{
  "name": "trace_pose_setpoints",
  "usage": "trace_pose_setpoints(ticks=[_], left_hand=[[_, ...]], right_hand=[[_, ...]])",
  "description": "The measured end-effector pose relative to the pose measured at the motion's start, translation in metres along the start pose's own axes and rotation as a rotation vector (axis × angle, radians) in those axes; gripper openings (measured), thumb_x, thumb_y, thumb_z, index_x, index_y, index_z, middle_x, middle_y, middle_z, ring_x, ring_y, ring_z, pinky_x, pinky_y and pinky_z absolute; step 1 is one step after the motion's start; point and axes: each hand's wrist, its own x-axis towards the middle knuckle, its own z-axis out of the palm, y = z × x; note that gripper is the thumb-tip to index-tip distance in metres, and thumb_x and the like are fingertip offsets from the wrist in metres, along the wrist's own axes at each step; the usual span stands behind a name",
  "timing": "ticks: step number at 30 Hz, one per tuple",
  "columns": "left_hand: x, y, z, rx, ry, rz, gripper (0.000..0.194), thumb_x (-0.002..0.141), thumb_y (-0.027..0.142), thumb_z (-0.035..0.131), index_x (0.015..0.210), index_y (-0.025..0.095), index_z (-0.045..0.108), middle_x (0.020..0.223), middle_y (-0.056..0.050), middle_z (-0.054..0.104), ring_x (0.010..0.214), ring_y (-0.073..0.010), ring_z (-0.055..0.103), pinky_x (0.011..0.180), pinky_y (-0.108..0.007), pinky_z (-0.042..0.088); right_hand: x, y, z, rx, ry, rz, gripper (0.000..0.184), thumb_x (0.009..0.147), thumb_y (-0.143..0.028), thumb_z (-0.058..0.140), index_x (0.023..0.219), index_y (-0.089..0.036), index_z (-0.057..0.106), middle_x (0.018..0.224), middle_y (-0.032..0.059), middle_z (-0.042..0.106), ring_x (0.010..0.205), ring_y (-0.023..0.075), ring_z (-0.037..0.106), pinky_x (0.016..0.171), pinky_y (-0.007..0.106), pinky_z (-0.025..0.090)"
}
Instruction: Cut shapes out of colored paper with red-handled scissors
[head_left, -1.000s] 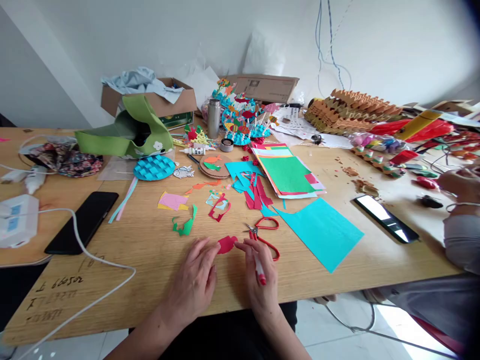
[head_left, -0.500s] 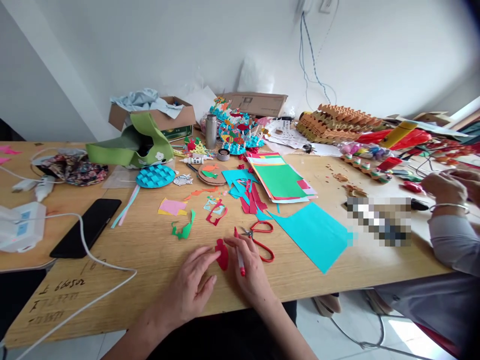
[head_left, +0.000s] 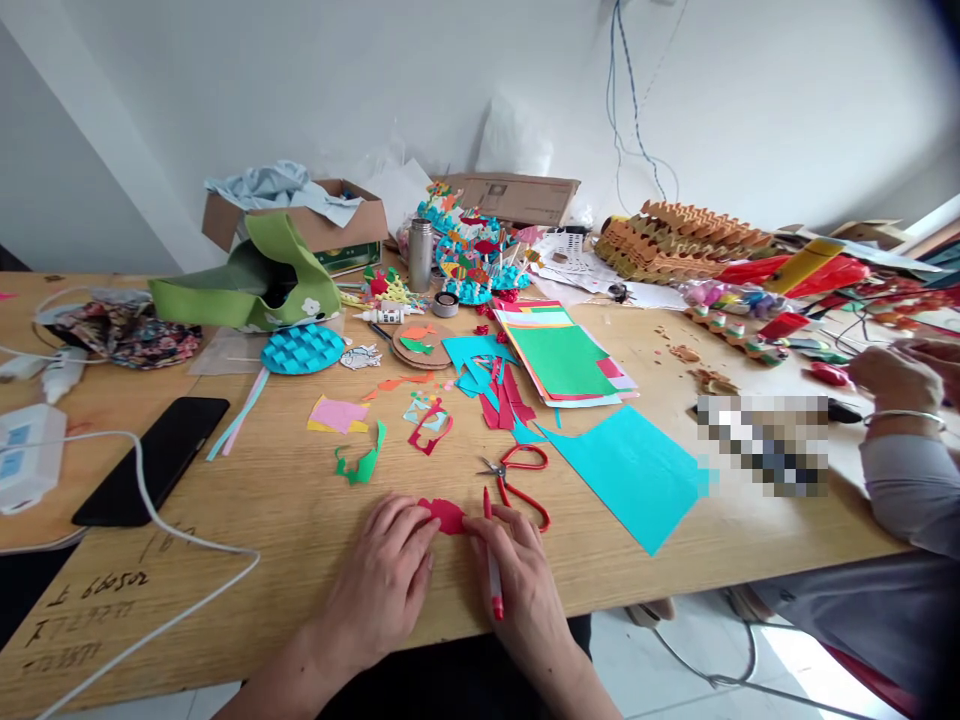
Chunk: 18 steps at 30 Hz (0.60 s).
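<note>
A red paper cutout [head_left: 444,516], its outline partly covered by fingers, lies crosswise on the table between my hands. The fingers and thumb of my left hand [head_left: 390,555] grip its left end. In my right hand [head_left: 519,570] a red marker [head_left: 493,560] is tucked among the fingers, pointing away from me, while the fingertips touch the cutout's right end. Just beyond that hand rest red-handled scissors [head_left: 526,458], blades spread a little. Red paper offcut [head_left: 431,428] and green paper scrap [head_left: 362,460] lie farther up the table.
A blue paper sheet [head_left: 634,478] and a stack of coloured paper [head_left: 566,360] sit to the right. At left are a black phone [head_left: 154,460] and a white cable [head_left: 187,542]. A co-worker's hands [head_left: 896,380] are at the far right. A steel flask [head_left: 421,255] stands behind.
The red cutout has turned from lengthwise to crosswise. My left hand has closed on one end; my right fingertips have come to the other, with the marker still in that hand.
</note>
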Motion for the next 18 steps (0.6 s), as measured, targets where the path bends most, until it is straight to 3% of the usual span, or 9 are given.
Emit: trace_pose_setpoints(ticks=[4,9,13,18], left_hand=[[-0.002,0.004,-0.003,-0.025,-0.026,0.024,0.032,0.09,0.014,0.049,0.119,0.015,0.064,0.115,-0.012,0.065,0.114,-0.027,0.057,0.103,-0.049,0.049],[-0.003,0.001,-0.002,0.027,-0.027,0.002,0.035,0.091,0.017,0.051,0.125,0.014,0.06,0.125,-0.014,0.06,0.121,-0.0281,0.053,0.1,-0.045,0.051],[-0.004,0.0,0.001,0.047,-0.049,0.015,0.032,0.093,0.017,0.05,0.122,0.015,0.062,0.125,-0.012,0.061,0.123,-0.0282,0.05,0.105,-0.048,0.046],[-0.007,0.002,0.002,0.043,-0.071,0.03,0.036,0.092,0.025,0.053,0.126,0.014,0.06,0.12,-0.012,0.062,0.116,-0.0288,0.052,0.1,-0.048,0.048]], right_hand=[[0.006,0.001,-0.001,0.009,0.069,0.016,0.035,0.094,-0.01,0.045,0.125,-0.022,0.055,0.109,0.0111,0.068,0.11,0.0276,0.057,0.087,0.044,0.053],[0.0,-0.009,0.011,0.188,0.199,0.166,0.038,0.099,-0.017,0.043,0.135,-0.026,0.05,0.113,0.0083,0.069,0.099,0.0212,0.064,0.082,0.035,0.056],[0.0,-0.018,0.016,0.288,0.249,0.237,0.03,0.099,-0.015,0.045,0.121,-0.028,0.061,0.104,0.005,0.07,0.092,0.0174,0.067,0.077,0.028,0.056],[0.003,-0.028,0.017,0.321,0.317,0.275,0.017,0.092,-0.014,0.055,0.104,-0.024,0.061,0.086,0.001,0.067,0.076,0.0134,0.066,0.066,0.02,0.054]])
